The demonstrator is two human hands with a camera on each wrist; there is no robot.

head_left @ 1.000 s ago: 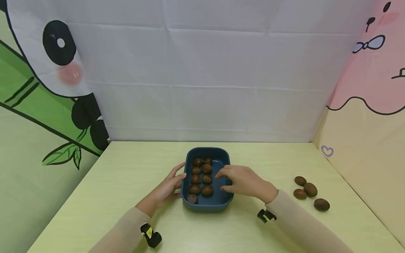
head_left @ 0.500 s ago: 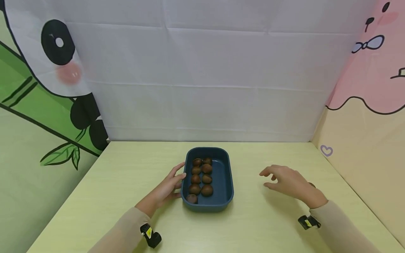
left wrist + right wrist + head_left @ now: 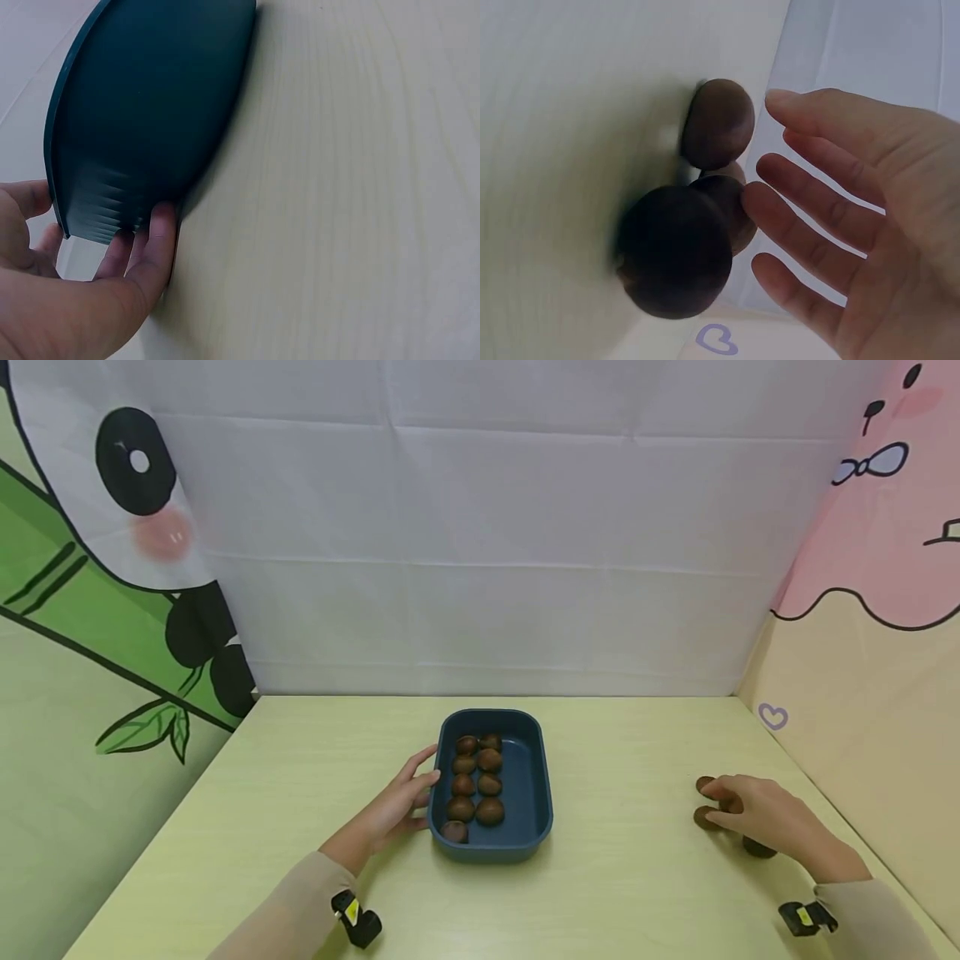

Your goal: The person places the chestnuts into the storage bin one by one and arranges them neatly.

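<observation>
A deep blue rectangular box (image 3: 528,839) stands mid-table, with several brown, oval, nut-like things (image 3: 490,761) in two columns on its left side. My left hand (image 3: 393,810) rests against its left side, thumb at the rim. In the left wrist view, extended, slightly bent fingers (image 3: 159,240) touch the outer wall (image 3: 150,97). At the right, my right hand (image 3: 772,818) reaches over a loose group of the same brown ovals (image 3: 706,817), partly hiding them. The right wrist view has its fingers (image 3: 810,195) spread beside the ovals (image 3: 675,251), holding none.
The pale wooden table (image 3: 322,752) is backed by a white cloth (image 3: 480,568). A panda-printed panel (image 3: 127,610) stands at the left and a pink and beige panel (image 3: 862,677) at the right, close to my right hand.
My right hand has moved from inside the box rightward to the loose brown ovals, with nothing held on the way. My left hand and the box have stayed in place.
</observation>
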